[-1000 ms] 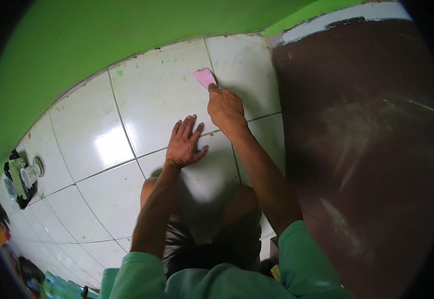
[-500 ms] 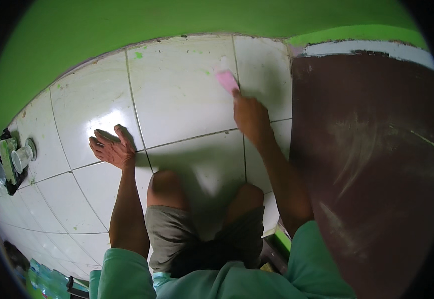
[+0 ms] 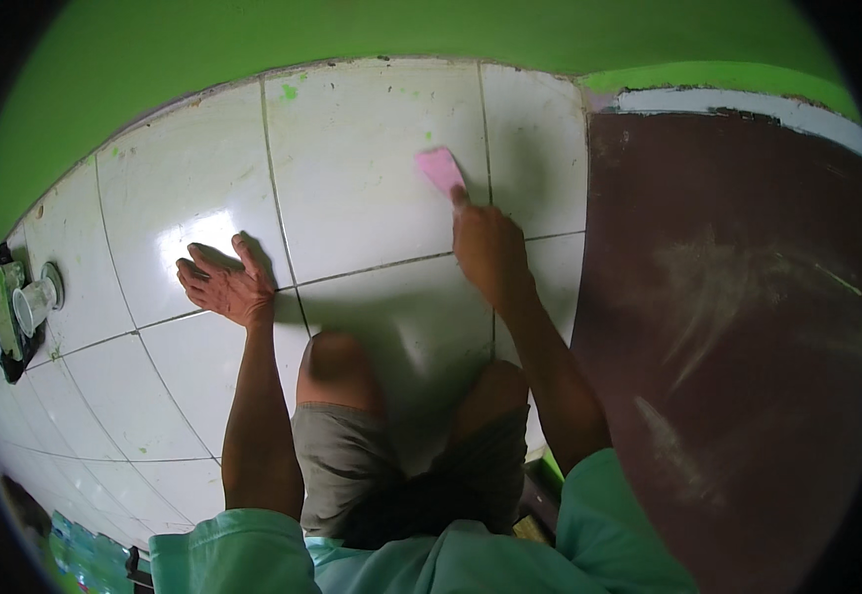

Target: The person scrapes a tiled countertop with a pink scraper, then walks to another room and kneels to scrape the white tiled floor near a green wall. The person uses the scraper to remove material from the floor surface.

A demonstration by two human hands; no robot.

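Note:
My right hand (image 3: 487, 243) grips a pink scraper (image 3: 440, 169) by its handle end, the index finger laid along it. Its wide pink blade meets the white floor tile (image 3: 352, 208) just below a small green paint speck (image 3: 428, 135). More green spots (image 3: 289, 93) and dark flecks mark the tiles closer to the wall. To the left, my left hand (image 3: 225, 282) rests on a tile with its fingers spread and nothing in it. It lies beside a bright reflection, close to a grout line.
A green wall (image 3: 372, 30) borders the tiles at the far side. A brown surface with pale scuffs (image 3: 718, 327) lies right. At far left stand a clear plastic cup (image 3: 31, 305), a green block-like item (image 3: 5, 309) and a black plastic bag (image 3: 17, 368). Bluish clear bottles (image 3: 90, 549) sit lower left.
My right hand has drawn the scraper slightly back toward me and to the left, away from the wall. My left hand stays spread in place on the tile. The view has shifted a little.

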